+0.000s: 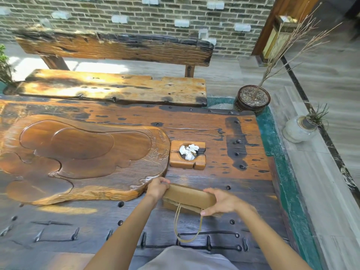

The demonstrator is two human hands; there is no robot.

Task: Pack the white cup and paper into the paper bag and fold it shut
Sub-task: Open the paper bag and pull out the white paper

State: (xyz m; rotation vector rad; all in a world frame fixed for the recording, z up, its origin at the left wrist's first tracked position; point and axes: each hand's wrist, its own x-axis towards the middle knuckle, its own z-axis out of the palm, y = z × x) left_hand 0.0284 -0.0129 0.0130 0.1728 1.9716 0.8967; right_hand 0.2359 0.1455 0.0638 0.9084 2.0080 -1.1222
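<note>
A brown paper bag [190, 196] lies on the wooden table [243, 152] in front of me, its top folded over into a flat band. A rope handle [188, 227] loops down from it toward me. My left hand [156, 188] grips the bag's left end. My right hand [220, 201] holds the right end, thumb under the fold and fingers on top. The white cup is not visible. Crumpled white paper [189, 152] sits in the round hollow of a small wooden block [200, 162] just beyond the bag.
A large carved wooden tea tray [83, 158] fills the left of the table, its edge touching my left hand. A wooden bench [116, 88] stands behind. A potted dry branch [252, 100] and a grey vase [300, 129] stand on the floor at right.
</note>
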